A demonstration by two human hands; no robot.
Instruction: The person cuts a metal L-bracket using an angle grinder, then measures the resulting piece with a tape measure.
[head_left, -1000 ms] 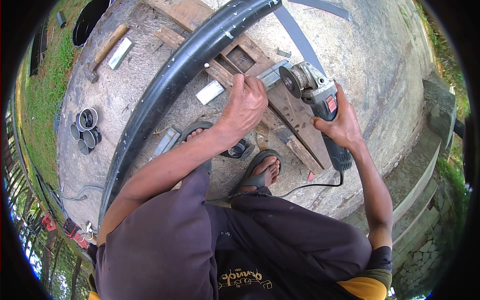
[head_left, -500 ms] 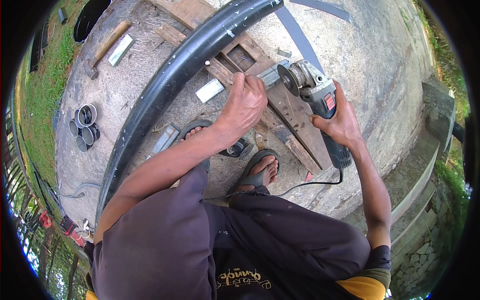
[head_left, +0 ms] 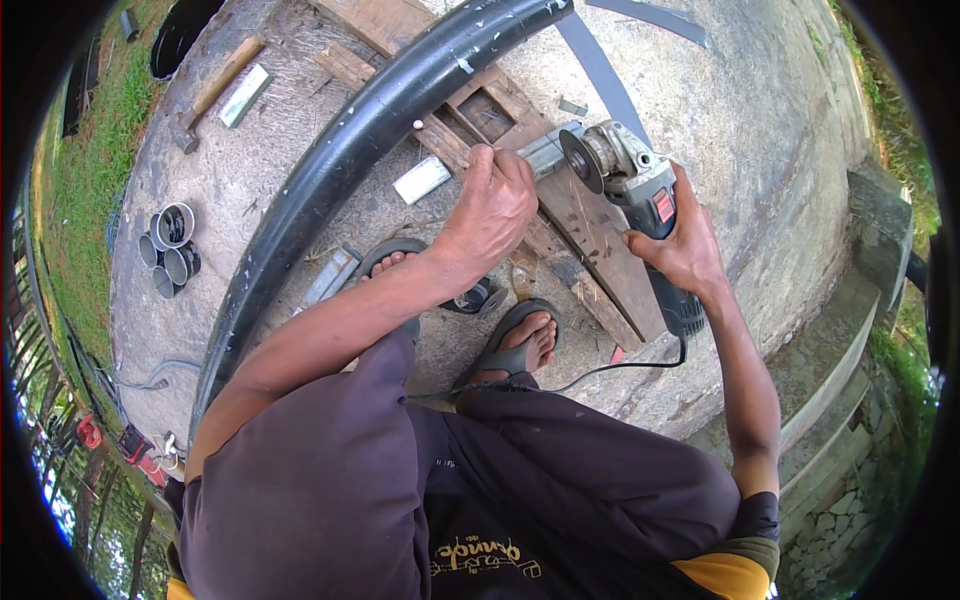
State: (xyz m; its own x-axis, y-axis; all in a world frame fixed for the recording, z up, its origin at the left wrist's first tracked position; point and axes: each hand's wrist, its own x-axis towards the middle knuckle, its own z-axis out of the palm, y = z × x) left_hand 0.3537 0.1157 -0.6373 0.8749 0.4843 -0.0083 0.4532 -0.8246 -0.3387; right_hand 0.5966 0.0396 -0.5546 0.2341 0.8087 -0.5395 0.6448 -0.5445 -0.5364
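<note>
Grey metal bar, angular, dull-surfaced, lies across the wooden planks, running up and right from the left hand, the nearer one; its fingers are pressed together, pinching the bar's near end. Right fingers wrap the angle grinder, its thin round disc beside the bar's far part; whether they touch, hard to tell. Planks rough, stained. Beyond: glossy, scuffed black pipe, curved; gritty concrete floor.
</note>
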